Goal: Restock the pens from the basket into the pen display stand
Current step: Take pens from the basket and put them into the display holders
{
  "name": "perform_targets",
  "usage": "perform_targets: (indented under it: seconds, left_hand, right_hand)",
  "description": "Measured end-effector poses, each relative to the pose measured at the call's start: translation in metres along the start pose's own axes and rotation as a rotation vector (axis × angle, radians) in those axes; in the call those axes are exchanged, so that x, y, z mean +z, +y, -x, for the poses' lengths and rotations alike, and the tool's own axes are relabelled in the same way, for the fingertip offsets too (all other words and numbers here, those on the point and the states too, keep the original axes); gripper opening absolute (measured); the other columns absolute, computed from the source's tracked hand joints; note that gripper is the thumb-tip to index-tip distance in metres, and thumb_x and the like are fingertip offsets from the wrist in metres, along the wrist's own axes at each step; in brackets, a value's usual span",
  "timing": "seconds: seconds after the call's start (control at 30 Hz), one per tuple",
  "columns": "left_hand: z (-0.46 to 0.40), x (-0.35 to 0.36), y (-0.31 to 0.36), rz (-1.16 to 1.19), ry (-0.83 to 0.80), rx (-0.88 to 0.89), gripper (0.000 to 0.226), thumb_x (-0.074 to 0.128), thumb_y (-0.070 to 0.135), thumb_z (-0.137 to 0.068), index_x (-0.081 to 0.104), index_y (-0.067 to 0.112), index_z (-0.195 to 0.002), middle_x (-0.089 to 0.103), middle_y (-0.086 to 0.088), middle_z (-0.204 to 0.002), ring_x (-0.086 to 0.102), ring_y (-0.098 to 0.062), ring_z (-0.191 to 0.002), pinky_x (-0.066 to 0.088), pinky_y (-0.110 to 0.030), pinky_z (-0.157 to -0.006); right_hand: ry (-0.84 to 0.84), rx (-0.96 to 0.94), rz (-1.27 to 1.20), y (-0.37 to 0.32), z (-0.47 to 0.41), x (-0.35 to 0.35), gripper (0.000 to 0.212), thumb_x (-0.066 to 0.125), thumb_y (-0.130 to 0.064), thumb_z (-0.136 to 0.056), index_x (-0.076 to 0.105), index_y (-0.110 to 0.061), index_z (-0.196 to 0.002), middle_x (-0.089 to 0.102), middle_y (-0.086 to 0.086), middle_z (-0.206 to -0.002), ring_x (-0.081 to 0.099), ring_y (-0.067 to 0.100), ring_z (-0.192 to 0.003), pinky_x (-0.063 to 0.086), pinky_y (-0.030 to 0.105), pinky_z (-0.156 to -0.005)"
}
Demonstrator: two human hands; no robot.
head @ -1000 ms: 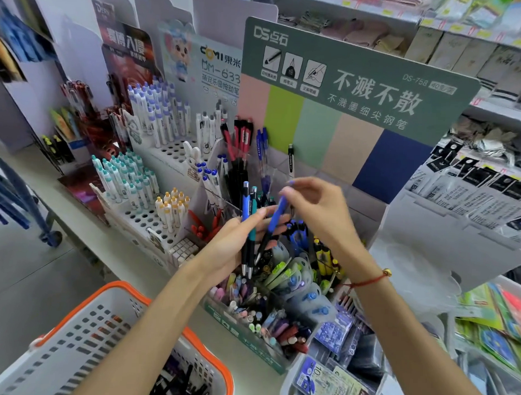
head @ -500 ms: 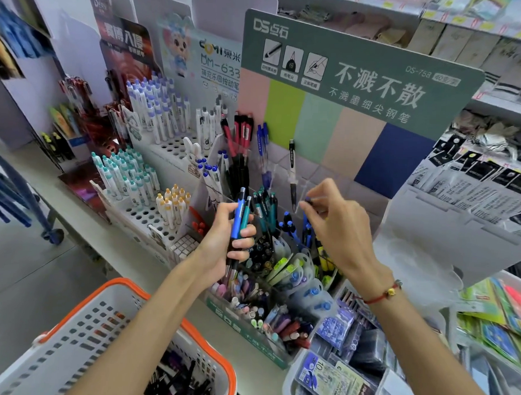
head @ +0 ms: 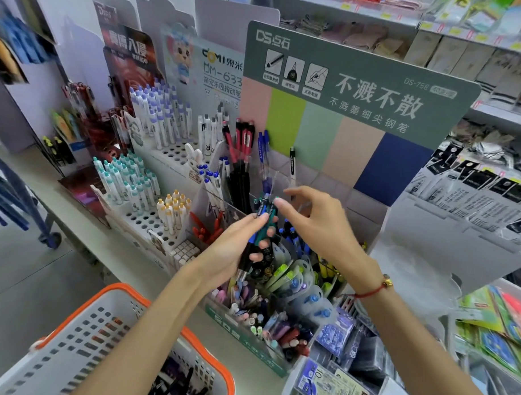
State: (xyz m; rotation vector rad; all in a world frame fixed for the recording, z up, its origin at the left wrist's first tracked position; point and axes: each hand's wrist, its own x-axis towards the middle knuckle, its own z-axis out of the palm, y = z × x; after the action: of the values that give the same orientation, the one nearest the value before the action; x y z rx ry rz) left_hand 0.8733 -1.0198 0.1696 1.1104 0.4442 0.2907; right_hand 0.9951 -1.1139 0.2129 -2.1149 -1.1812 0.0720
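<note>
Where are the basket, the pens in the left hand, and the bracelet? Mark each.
basket [head: 206, 347], head view, on its orange rim.
pens [head: 260, 224], head view, on the barrels held by the left hand.
bracelet [head: 371, 292], head view, on the red cord at the right wrist.

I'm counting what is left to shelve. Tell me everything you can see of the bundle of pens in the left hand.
The bundle of pens is a small handful of slim plastic retractable pens, teal and blue barrels with dark grips and clips. The left hand grips them around the middle, tilted, tips pointing down toward the display stand. The right hand reaches for their tops with relaxed fingers. Blur hides the exact count.
</note>
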Motion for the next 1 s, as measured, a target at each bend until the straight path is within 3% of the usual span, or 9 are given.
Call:
perform_targets:
  seconds: [0.13, 0.2, 0.27, 0.4, 0.5, 0.6, 0.73, 0.87, 1.0]
  left_hand:
    - [0.000, 0.006, 0.001, -0.018, -0.019, 0.014, 0.028, 0.037, 0.027, -0.105, 0.055, 0.008, -0.116, 0.062, 0.001, -0.089, 0.059, -0.004, -0.069, 0.044, -0.017, -0.055]
    - [-0.002, 0.000, 0.001, -0.060, 0.025, 0.023, 0.034, 0.034, 0.031, -0.105, 0.061, 0.017, -0.119, 0.069, 0.004, -0.110, 0.067, -0.007, -0.098, 0.052, -0.023, -0.082]
    - [-0.005, -0.009, 0.002, -0.087, 0.097, 0.048, 0.033, 0.031, 0.032, -0.105, 0.061, 0.025, -0.118, 0.067, 0.007, -0.119, 0.062, -0.010, -0.113, 0.048, -0.029, -0.097]
    - [-0.003, -0.027, 0.005, 0.047, 0.263, 0.052, 0.031, 0.033, 0.028, -0.106, 0.056, 0.019, -0.125, 0.062, 0.004, -0.088, 0.060, -0.002, -0.065, 0.055, -0.021, -0.072]
    - [-0.003, -0.038, 0.006, 0.110, 0.325, 0.030, 0.031, 0.032, 0.024, -0.106, 0.053, 0.011, -0.125, 0.043, 0.005, -0.070, 0.038, -0.002, -0.045, 0.038, -0.014, -0.041]
    - [-0.002, -0.045, 0.009, 0.196, 0.336, 0.014, 0.022, 0.030, 0.019, -0.104, 0.049, 0.010, -0.111, 0.035, 0.005, -0.063, 0.028, -0.003, -0.040, 0.019, -0.013, -0.035]
    - [0.003, -0.046, 0.010, 0.258, 0.293, 0.011, 0.016, 0.026, 0.015, -0.100, 0.041, 0.013, -0.093, 0.034, 0.004, -0.064, 0.027, -0.004, -0.045, 0.018, -0.016, -0.039]
    - [0.007, -0.044, 0.009, 0.203, 0.281, 0.019, 0.021, 0.030, 0.017, -0.104, 0.051, 0.012, -0.101, 0.050, 0.002, -0.075, 0.042, -0.006, -0.055, 0.037, -0.016, -0.044]
    - [0.011, -0.033, 0.010, -0.037, 0.206, 0.047, 0.023, 0.043, 0.021, -0.103, 0.062, 0.017, -0.115, 0.065, 0.007, -0.095, 0.060, -0.007, -0.083, 0.053, -0.022, -0.075]
  right_hand:
    - [0.039, 0.049, -0.295, -0.007, 0.002, 0.017, 0.022, 0.069, -0.020, -0.089, 0.071, -0.015, -0.110, 0.071, -0.006, -0.085, 0.063, -0.004, -0.072, 0.047, 0.008, -0.067]
    - [0.144, 0.090, -0.480, -0.008, 0.001, 0.018, 0.023, 0.068, -0.013, -0.089, 0.069, -0.014, -0.112, 0.072, -0.003, -0.092, 0.065, -0.002, -0.079, 0.051, 0.013, -0.073]
    - [0.335, 0.086, -0.556, -0.009, 0.000, 0.015, 0.027, 0.066, -0.011, -0.091, 0.062, -0.015, -0.117, 0.069, -0.007, -0.100, 0.065, -0.001, -0.089, 0.052, 0.016, -0.082]
    - [0.585, -0.101, -0.492, -0.011, 0.000, 0.016, 0.026, 0.062, -0.006, -0.093, 0.056, -0.008, -0.118, 0.067, -0.005, -0.105, 0.065, 0.002, -0.099, 0.050, 0.018, -0.090]
    - [0.531, -0.197, -0.320, -0.006, -0.002, 0.025, 0.029, 0.060, -0.005, -0.094, 0.055, -0.006, -0.122, 0.067, -0.002, -0.111, 0.065, 0.004, -0.100, 0.053, 0.020, -0.090]
    - [0.394, -0.259, -0.127, 0.003, -0.005, 0.036, 0.025, 0.061, -0.006, -0.093, 0.054, -0.007, -0.118, 0.071, 0.004, -0.108, 0.070, 0.014, -0.092, 0.059, 0.034, -0.081]
    - [0.220, -0.256, 0.114, 0.011, -0.010, 0.044, 0.015, 0.064, -0.016, -0.092, 0.062, -0.011, -0.106, 0.073, 0.004, -0.093, 0.070, 0.022, -0.081, 0.058, 0.041, -0.068]
    - [0.065, -0.263, 0.316, 0.012, -0.014, 0.039, 0.020, 0.065, -0.019, -0.092, 0.073, -0.013, -0.110, 0.070, 0.003, -0.096, 0.057, 0.026, -0.099, 0.052, 0.040, -0.073]
    - [0.055, -0.181, 0.168, -0.001, -0.014, 0.030, 0.029, 0.057, -0.031, -0.097, 0.069, -0.017, -0.119, 0.064, -0.002, -0.094, 0.052, 0.014, -0.090, 0.039, 0.025, -0.069]
